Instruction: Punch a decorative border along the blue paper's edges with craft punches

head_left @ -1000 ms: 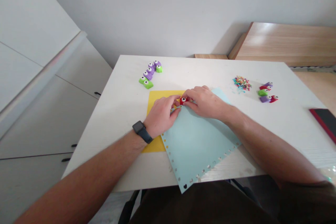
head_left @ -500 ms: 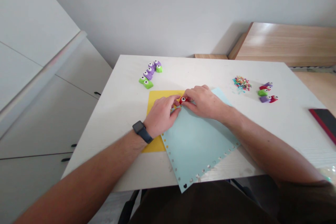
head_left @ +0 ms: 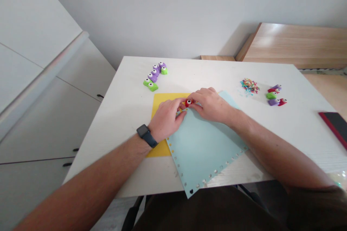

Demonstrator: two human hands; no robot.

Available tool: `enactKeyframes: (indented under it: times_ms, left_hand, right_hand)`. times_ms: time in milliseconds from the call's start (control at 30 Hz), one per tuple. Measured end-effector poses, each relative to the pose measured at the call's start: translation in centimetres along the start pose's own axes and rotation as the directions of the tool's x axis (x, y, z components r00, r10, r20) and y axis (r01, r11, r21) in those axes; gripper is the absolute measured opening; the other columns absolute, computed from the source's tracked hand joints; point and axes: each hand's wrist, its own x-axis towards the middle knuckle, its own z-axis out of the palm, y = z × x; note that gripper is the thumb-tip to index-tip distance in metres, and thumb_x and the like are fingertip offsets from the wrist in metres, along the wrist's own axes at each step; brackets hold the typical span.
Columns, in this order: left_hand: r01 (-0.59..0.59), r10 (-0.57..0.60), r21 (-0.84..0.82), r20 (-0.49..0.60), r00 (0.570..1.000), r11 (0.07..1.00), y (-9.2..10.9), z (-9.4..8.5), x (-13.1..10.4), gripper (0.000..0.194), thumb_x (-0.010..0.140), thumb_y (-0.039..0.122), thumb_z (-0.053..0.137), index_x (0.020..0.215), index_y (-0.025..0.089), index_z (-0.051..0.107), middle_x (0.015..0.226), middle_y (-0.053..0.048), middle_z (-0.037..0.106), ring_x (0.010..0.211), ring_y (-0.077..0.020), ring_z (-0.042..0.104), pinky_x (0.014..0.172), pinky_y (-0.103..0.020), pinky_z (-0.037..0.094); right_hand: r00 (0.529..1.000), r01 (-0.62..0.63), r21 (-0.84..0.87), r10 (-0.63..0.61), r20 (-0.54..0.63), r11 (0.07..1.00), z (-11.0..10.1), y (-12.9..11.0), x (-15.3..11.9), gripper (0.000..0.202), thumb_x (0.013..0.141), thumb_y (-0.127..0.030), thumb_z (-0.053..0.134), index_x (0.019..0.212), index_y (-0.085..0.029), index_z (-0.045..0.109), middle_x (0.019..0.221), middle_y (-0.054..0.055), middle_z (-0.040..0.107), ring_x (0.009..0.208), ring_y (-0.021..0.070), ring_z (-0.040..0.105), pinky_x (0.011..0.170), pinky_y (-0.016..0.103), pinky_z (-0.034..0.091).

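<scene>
A small red craft paper punch (head_left: 189, 103) with a white eye on top sits at the far edge of a light blue sheet (head_left: 206, 144). My right hand (head_left: 210, 104) has its thumb and fingers closed around this punch. On the other side my left hand (head_left: 168, 117), with a dark watch on the wrist, pinches the sheet's edge close to the punch. Its fingertips are partly hidden beside the punch. Small shaped holes run along the sheet's left and near edges, with a heart-shaped hole at the near corner. A yellow sheet (head_left: 158, 148) lies partly underneath.
Several purple and green punches (head_left: 153, 77) stand at the table's back left. Colourful paper confetti (head_left: 249, 86) is heaped at the right, beside more punches (head_left: 273, 95). A dark red-edged object (head_left: 334, 126) lies at the right edge of the white table (head_left: 114, 115).
The red punch has tilted slightly and its eye sits a little higher between my fingers. Both hands stay in nearly the same place.
</scene>
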Motion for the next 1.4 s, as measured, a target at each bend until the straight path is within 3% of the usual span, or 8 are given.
enactKeyframes:
  times_ms: [267,1400]
  left_hand:
    - [-0.009,0.009,0.000,-0.010,1.000,1.000,-0.11,0.01,0.00,0.040,0.097,0.020,0.066,0.135,0.022,0.057,0.113,-0.006,0.077,0.105,-0.0254,0.072,0.096,-0.045,0.056]
    - [-0.012,0.012,0.001,-0.006,1.000,1.000,-0.06,0.03,-0.06,0.039,0.097,0.019,0.066,0.135,0.022,0.057,0.114,-0.007,0.078,0.106,-0.0259,0.073,0.094,-0.044,0.058]
  right_hand:
    - [1.000,0.002,0.067,-0.001,-0.012,0.998,0.29,0.41,0.11,0.022,0.102,-0.025,0.058,0.120,-0.021,0.070,0.107,0.007,0.076,0.103,0.0237,0.064,0.091,0.037,0.036]
    - [1.000,-0.004,0.051,0.004,0.006,0.999,-0.07,0.48,-0.10,0.028,0.101,-0.016,0.051,0.121,-0.022,0.069,0.112,0.008,0.075,0.107,0.0245,0.064,0.092,0.036,0.038]
